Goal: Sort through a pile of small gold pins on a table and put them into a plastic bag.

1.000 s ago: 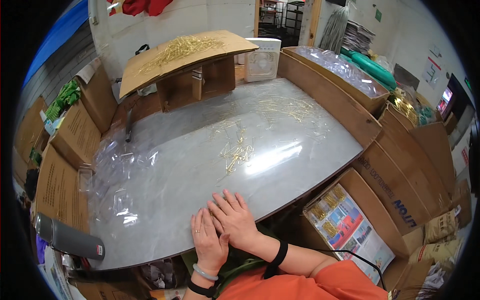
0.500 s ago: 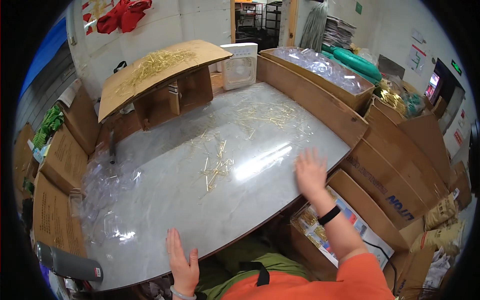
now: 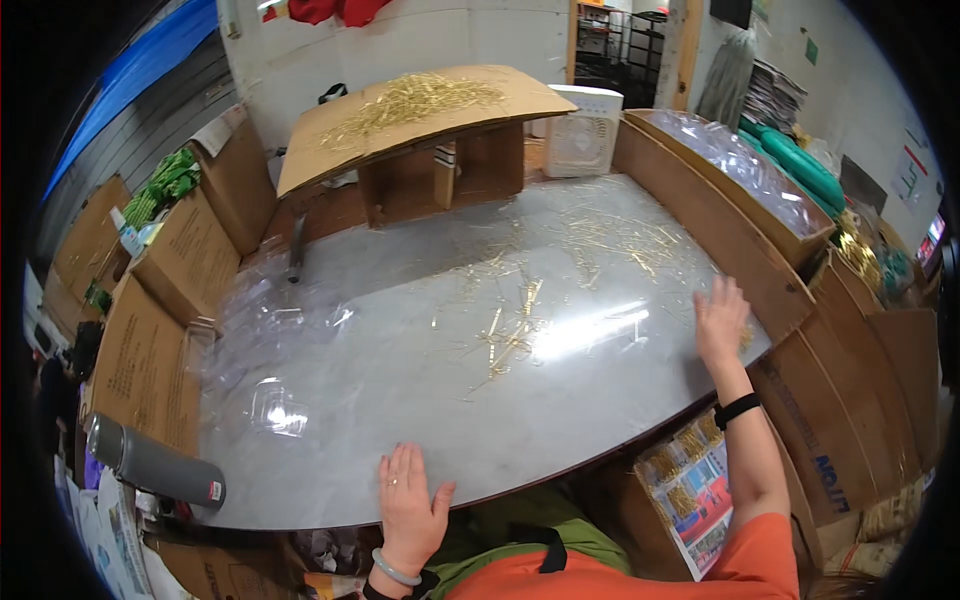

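My left hand (image 3: pixel 408 500) lies flat at the front edge of the grey tabletop (image 3: pixel 560 420), fingers stretched out and holding nothing. My right hand (image 3: pixel 722 318) rests palm down near the table's right edge, fingers extended and slightly apart. Beside and partly under it are a few gold bits (image 3: pixel 747 338); whether it touches them is hard to tell. Toward the middle lies a loose cluster of thin gold strips (image 3: pixel 512 330). More gold strips (image 3: pixel 625 245) are scattered farther back. Clear plastic pieces (image 3: pixel 275 325) are heaped along the left side.
A cardboard sheet (image 3: pixel 330 140) bearing a gold pile covers a box at the back. Next to it stands a white fan (image 3: pixel 585 135). A brown board (image 3: pixel 700 210) borders the right side. A grey bottle (image 3: pixel 155 460) lies tilted at the left corner; a dark-handled tool (image 3: pixel 297 245) sits behind.
The view has turned left, so the table appears farther right. My right hand has slid toward the table's right edge. My left hand stays flat by the front edge.
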`<move>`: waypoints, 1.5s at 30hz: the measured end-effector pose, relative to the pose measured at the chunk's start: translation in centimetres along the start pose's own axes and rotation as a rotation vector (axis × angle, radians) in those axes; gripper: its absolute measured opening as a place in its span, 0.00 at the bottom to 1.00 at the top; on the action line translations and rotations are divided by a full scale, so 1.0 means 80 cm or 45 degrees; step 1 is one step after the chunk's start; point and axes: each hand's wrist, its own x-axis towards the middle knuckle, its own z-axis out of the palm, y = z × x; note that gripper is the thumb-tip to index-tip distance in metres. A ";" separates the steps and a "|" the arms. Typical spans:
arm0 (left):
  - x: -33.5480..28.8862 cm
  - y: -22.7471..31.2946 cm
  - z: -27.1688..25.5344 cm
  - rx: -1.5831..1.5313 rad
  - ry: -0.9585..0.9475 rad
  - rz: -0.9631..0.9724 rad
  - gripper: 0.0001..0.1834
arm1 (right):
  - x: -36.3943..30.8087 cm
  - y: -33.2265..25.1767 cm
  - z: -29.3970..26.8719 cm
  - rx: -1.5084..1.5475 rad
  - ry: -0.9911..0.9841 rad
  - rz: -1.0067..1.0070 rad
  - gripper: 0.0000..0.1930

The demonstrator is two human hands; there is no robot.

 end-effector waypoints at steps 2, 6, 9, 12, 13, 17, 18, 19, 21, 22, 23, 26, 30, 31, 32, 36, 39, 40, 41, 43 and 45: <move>0.004 0.001 -0.005 -0.051 -0.041 -0.026 0.37 | 0.006 -0.074 -0.024 0.385 -0.349 -0.369 0.33; 0.023 0.003 0.001 -0.046 -0.073 0.014 0.40 | 0.021 -0.229 -0.017 0.646 -0.774 -1.160 0.35; 0.032 0.008 0.005 0.067 -0.110 0.074 0.45 | 0.042 -0.286 0.015 0.553 -0.811 -1.153 0.41; 0.032 0.010 0.002 0.129 -0.158 0.087 0.50 | 0.039 -0.310 0.047 0.418 -0.787 -1.172 0.47; 0.031 0.009 0.001 0.142 -0.176 0.085 0.52 | 0.030 -0.316 0.054 0.365 -0.775 -1.203 0.48; 0.033 0.009 0.002 0.167 -0.168 0.078 0.54 | -0.061 -0.326 0.012 0.485 -0.592 -1.275 0.39; 0.034 0.009 0.006 0.170 -0.170 0.096 0.54 | -0.084 -0.324 0.009 0.538 -0.580 -1.260 0.37; 0.035 0.010 0.005 0.177 -0.170 0.110 0.54 | -0.104 -0.324 0.002 0.594 -0.566 -1.249 0.35; 0.033 0.008 0.004 0.216 -0.161 0.123 0.54 | -0.128 -0.333 -0.008 0.739 -0.589 -1.270 0.32; 0.031 0.007 0.004 0.233 -0.156 0.123 0.54 | -0.138 -0.338 -0.016 0.821 -0.626 -1.298 0.31; 0.030 0.006 0.004 0.231 -0.150 0.113 0.54 | -0.144 -0.341 -0.023 0.906 -0.666 -1.325 0.31; 0.030 0.009 0.003 0.209 -0.145 0.106 0.52 | -0.096 -0.303 -0.037 0.792 -0.594 -1.039 0.28; 0.031 0.010 0.004 0.133 -0.110 0.113 0.49 | -0.007 -0.143 0.047 0.268 -0.452 -0.310 0.36; 0.031 0.009 0.005 0.117 -0.104 0.120 0.49 | -0.004 -0.124 0.049 0.185 -0.528 -0.318 0.38; 0.032 0.008 0.008 0.116 -0.105 0.150 0.47 | -0.008 -0.110 0.054 0.111 -0.611 -0.320 0.39; 0.026 0.002 0.008 0.147 -0.121 0.220 0.41 | -0.065 -0.200 0.015 0.363 -0.742 -0.683 0.45; 0.022 -0.002 0.005 0.041 -0.124 0.240 0.37 | -0.124 -0.275 -0.037 0.501 -0.751 -1.015 0.52; 0.020 -0.004 0.004 -0.004 -0.126 0.226 0.36 | -0.142 -0.289 -0.043 0.619 -0.750 -1.119 0.53; 0.020 -0.004 0.003 -0.040 -0.097 0.195 0.36 | -0.160 -0.293 -0.045 0.662 -0.678 -1.223 0.53; 0.022 -0.003 0.000 -0.109 -0.037 0.125 0.37 | -0.187 -0.302 -0.062 0.652 -0.655 -1.344 0.47; 0.022 -0.004 0.004 -0.109 -0.030 0.095 0.39 | -0.192 -0.310 -0.067 0.777 -0.717 -1.432 0.43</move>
